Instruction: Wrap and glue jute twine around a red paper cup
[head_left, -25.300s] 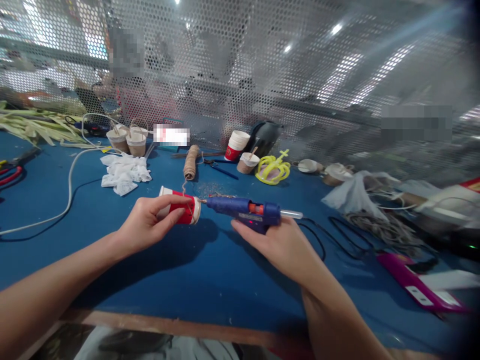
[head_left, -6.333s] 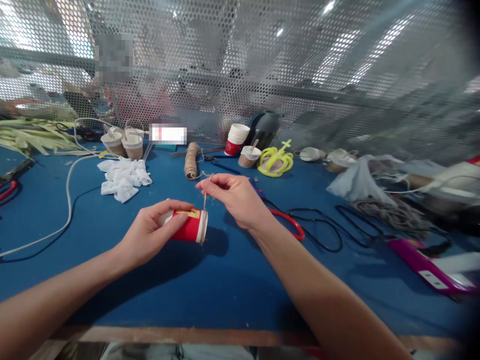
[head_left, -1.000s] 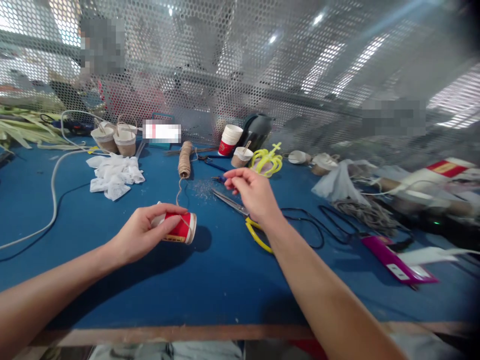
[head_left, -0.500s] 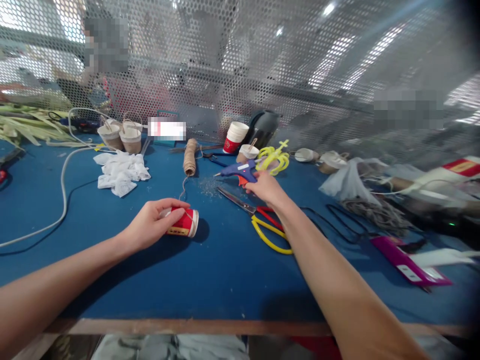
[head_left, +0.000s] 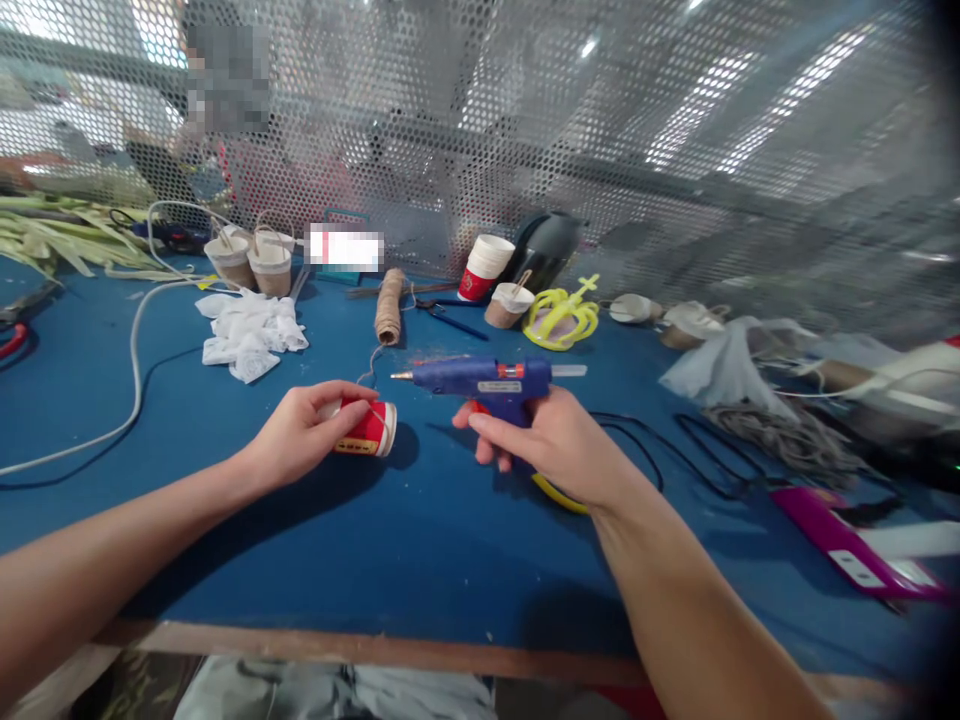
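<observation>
My left hand (head_left: 311, 430) is closed round a red paper cup (head_left: 366, 432) that lies on its side, its white rim facing right. A strand of twine runs over the cup and back to the twine roll (head_left: 388, 308). In my right hand (head_left: 551, 440) is a blue glue gun (head_left: 480, 378), held by its handle above the table. Its metal nozzle points left toward the cup, and a clear glue stick juts from its rear. Scissors with yellow and red handles (head_left: 559, 495) lie mostly hidden beneath the right hand and glue gun.
White lacy cloth (head_left: 251, 332) and several twine-wrapped cups (head_left: 270, 270) stand at the back left. Behind are stacked paper cups (head_left: 486, 268), pliers (head_left: 454, 315) and a yellow crown (head_left: 562, 318). A purple power strip (head_left: 847, 550) and black cable (head_left: 705, 460) lie on the right.
My right hand has lifted the glue gun off the table, brought it nearer and levelled it, now covering most of the scissors. My left hand keeps its hold on the cup.
</observation>
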